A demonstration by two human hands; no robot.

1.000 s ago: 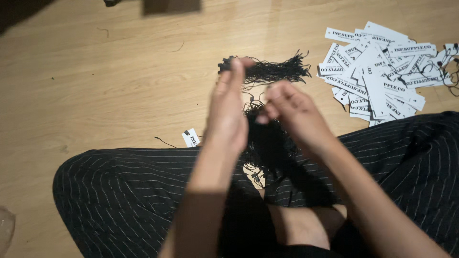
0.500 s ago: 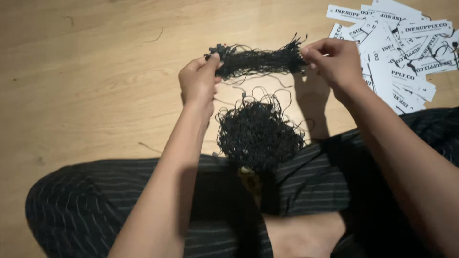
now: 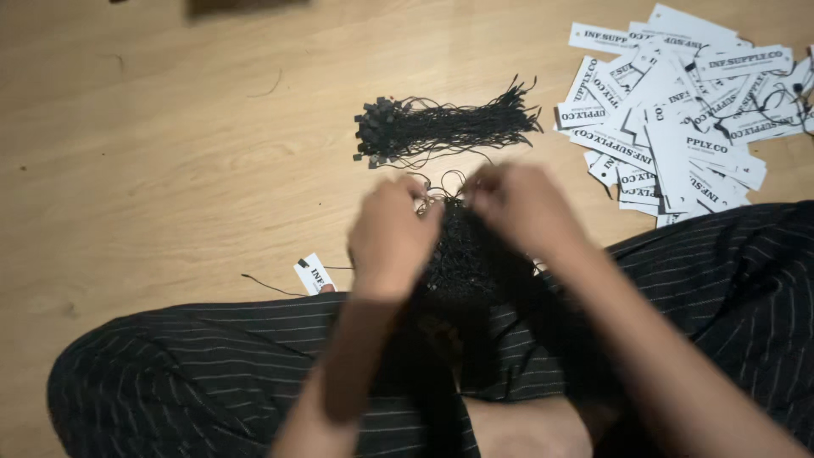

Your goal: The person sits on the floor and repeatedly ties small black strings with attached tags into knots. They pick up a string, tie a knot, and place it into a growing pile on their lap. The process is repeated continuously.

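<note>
My left hand (image 3: 392, 237) and my right hand (image 3: 519, 208) are close together over a tangled bunch of black strings (image 3: 465, 254) that lies between my crossed legs in black striped trousers (image 3: 195, 382). Both hands pinch at the top of this tangle, though motion blur hides the fingertips. A neat bundle of black string fasteners (image 3: 441, 127) lies on the wooden floor (image 3: 170, 127) just beyond my hands, with its small black locks at the left end.
A heap of white paper tags (image 3: 678, 110) with black print is spread on the floor at the upper right. One single white tag (image 3: 314, 273) with a black string lies by my left knee.
The neat string bundle I held stretched between both hands half a second ago now lies on the floor. Both hands have come back to the tangled bunch in my lap.
</note>
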